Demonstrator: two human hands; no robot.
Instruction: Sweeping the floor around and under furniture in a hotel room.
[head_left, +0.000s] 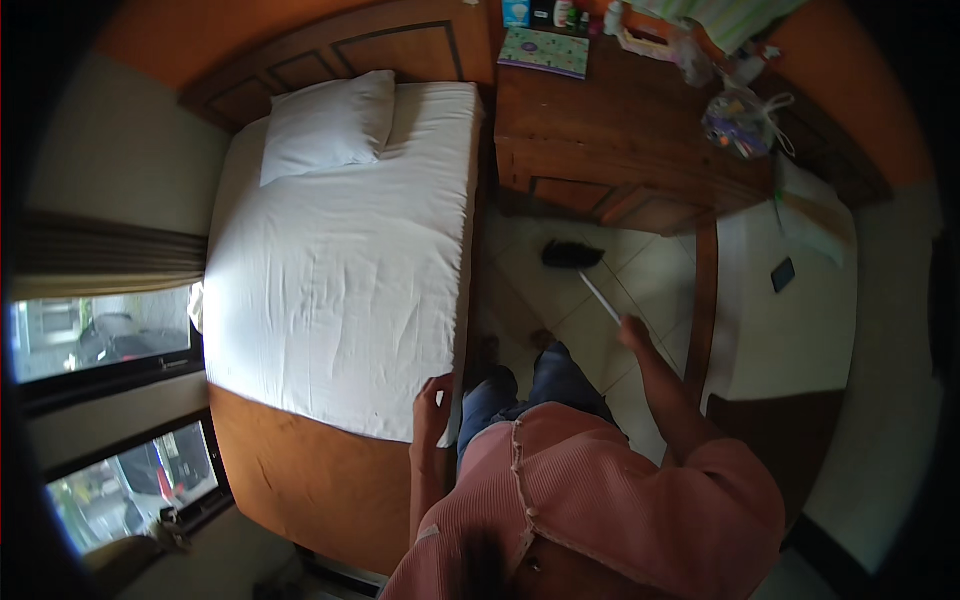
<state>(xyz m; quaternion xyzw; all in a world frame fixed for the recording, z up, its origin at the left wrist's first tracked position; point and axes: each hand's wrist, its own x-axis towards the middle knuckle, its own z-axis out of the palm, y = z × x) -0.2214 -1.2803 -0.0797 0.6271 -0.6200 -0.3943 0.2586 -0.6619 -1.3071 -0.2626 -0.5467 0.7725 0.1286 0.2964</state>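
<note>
My right hand (634, 331) is closed around the pale handle of a broom (600, 296). The dark broom head (572, 254) rests on or just above the tiled floor (637, 277), near the wooden cabinet. My left hand (433, 409) hangs at the near right edge of the bed, with its fingers curled and a small gap between thumb and fingers. Nothing shows in it. The bed's white fitted sheet (337, 262) bears a white pillow (330, 127) at the headboard end.
A wooden cabinet (600, 105) holds a patterned box or book (544, 52), several bottles and a plastic bag (739, 124). On the right, a second bed (795, 337) carries a phone (783, 275) and a pillow (814, 217). Windows (135, 480) with a curtain (112, 247) are at left.
</note>
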